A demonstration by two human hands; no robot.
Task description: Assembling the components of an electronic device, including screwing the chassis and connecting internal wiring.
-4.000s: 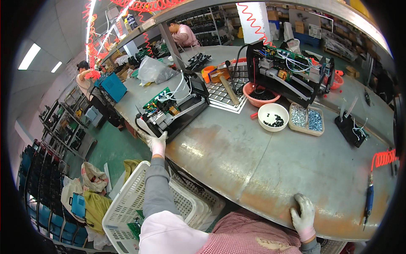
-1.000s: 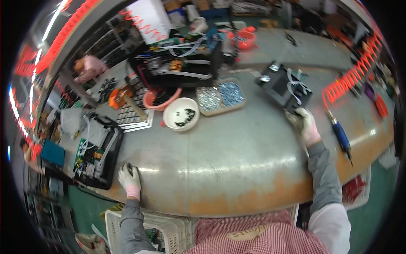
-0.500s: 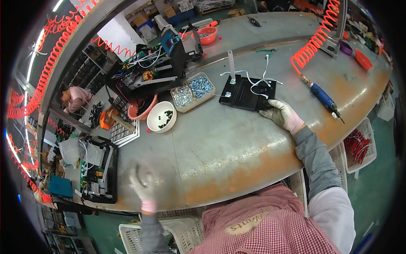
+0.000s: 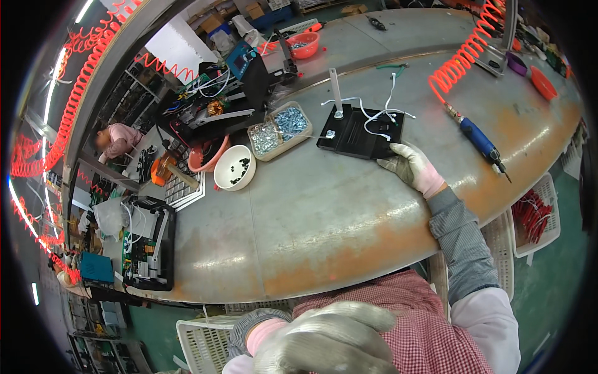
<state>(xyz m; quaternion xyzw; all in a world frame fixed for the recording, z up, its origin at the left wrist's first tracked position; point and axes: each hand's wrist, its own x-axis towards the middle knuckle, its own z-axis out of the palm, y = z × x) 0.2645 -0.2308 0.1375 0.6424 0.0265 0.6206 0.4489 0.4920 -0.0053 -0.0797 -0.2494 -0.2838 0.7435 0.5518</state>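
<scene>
My right hand (image 4: pixel 411 168), in a white and grey work glove, grips the near right corner of a black flat housing panel (image 4: pixel 358 134). White cables (image 4: pixel 380 124) with small plugs lie over the panel, and a flat metal bar (image 4: pixel 336 93) stands up from its left part. Large and close at the lower middle is my gloved left hand (image 4: pixel 330 340), in front of my checked apron. Its back faces me, and its fingertips are hidden or blurred. Near the panel stand a divided tray (image 4: pixel 280 132) of screws and a white bowl (image 4: pixel 235 168) with small black parts.
A blue air screwdriver (image 4: pixel 479 143) on a red coiled hose lies right of the panel. Green-handled pliers (image 4: pixel 392 66) lie beyond it. An opened black device (image 4: pixel 149 243) sits at the left table edge. White baskets (image 4: pixel 537 215) stand below. Another person (image 4: pixel 118 140) works far left.
My left hand has come up from over the left front of the table, close in front of my chest. My right hand stays on the panel's corner.
</scene>
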